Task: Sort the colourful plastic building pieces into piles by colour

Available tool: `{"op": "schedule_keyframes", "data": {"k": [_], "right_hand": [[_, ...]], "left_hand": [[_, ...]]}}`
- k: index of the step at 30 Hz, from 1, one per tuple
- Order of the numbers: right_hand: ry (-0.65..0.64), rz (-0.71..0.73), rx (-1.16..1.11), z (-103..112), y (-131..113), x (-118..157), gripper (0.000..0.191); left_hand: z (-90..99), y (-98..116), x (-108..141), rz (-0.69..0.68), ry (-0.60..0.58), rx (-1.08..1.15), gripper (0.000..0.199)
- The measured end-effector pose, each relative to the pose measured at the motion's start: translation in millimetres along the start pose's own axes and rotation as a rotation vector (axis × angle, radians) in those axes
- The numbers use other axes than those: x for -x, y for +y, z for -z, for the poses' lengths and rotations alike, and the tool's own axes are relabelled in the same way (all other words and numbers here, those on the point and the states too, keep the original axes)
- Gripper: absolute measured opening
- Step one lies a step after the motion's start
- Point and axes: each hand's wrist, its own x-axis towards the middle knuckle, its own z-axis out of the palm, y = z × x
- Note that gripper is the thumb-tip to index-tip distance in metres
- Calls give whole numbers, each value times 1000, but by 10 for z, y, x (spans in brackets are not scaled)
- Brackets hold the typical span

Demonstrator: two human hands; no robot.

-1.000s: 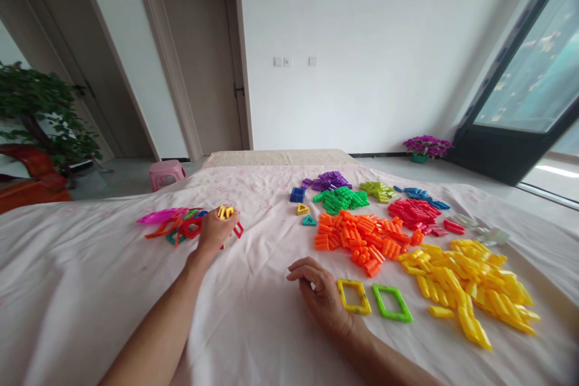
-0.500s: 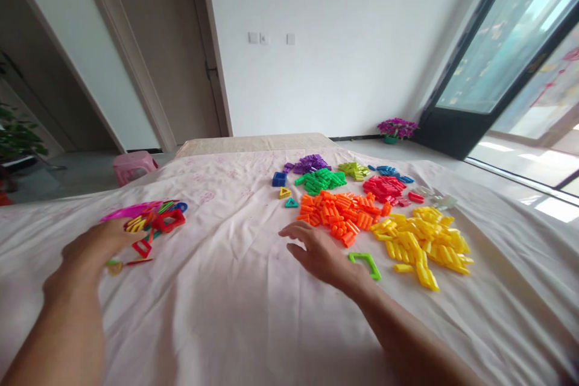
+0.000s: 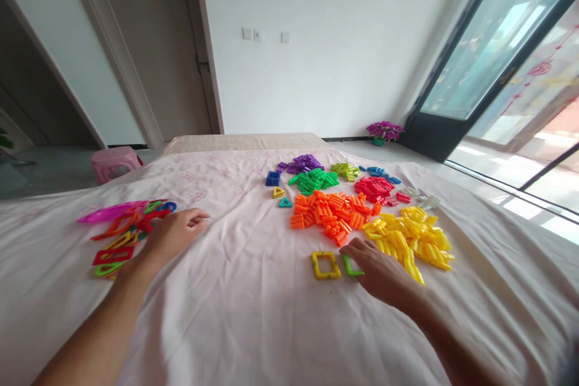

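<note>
My left hand [image 3: 178, 230] hovers beside a pile of coloured plastic frame pieces on the left, its fingers curled in; whether anything is inside is hidden. In that pile are a red rectangular frame [image 3: 113, 255], orange pieces [image 3: 118, 225] and a long magenta piece [image 3: 111, 212]. My right hand [image 3: 373, 262] lies on the right side of a green square frame [image 3: 348, 266], with its fingers closed at the edge and covering part of it. Just left of that, a yellow square frame [image 3: 325, 266] rests flat on the cloth.
Orange [image 3: 332, 211], yellow [image 3: 414, 238], red [image 3: 374, 189], green [image 3: 315, 180] and purple [image 3: 305, 163] heaps of small plastic pieces cover the right side. Blue square pieces [image 3: 272, 178], a yellow triangle [image 3: 278, 192] and a teal triangle [image 3: 284, 202] lie nearby on the cloth [image 3: 239, 313].
My left hand has moved right, off the frame pile. My right hand has shifted right onto the green square frame, and the yellow square frame now shows where that hand was.
</note>
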Motion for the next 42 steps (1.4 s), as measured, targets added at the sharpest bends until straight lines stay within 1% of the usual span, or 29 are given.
{"op": "schedule_keyframes", "data": {"k": [1,3,6,9,12,16,20,24,27,33,35,37,39,40,42], "right_hand": [[17,-10,-4,-22,35,-7,53],[23,-30,2,-28,92,-27,51],[14,-52,41,42,103,-51,51],[83,-29,35,159,-8,-66,51],[147,68,-19,250,-197,-97,48],[121,151,-78,266,-421,-171,48],[122,194,-172,246,-534,-232,52],[98,252,-150,218,-547,-266,63],[54,287,-129,171,-508,-274,65],[-28,220,-135,35,-444,-288,74],[-21,195,-148,8,-450,-302,74],[8,194,-181,15,-489,-324,70],[47,222,-241,52,-579,-366,67],[75,242,-272,73,-649,-401,67],[144,285,-309,98,-837,-510,70]], "left_hand": [[-120,94,16,-22,-16,-26,27],[-329,171,53,-84,-19,-58,26],[-528,91,95,-160,30,-28,25],[-605,-49,103,-168,58,29,26],[-629,-133,89,-165,61,70,26],[-635,-145,82,-164,75,99,25],[-613,-82,115,-200,102,85,26],[-586,-28,136,-198,75,65,25],[-583,-28,129,-184,59,87,25],[-582,-67,124,-189,68,93,24],[-584,-50,126,-195,77,127,24],[-596,14,134,-177,73,229,24],[-612,139,153,-96,12,407,26],[-617,223,169,-38,-54,518,30],[-612,418,220,70,-243,766,40]]}}
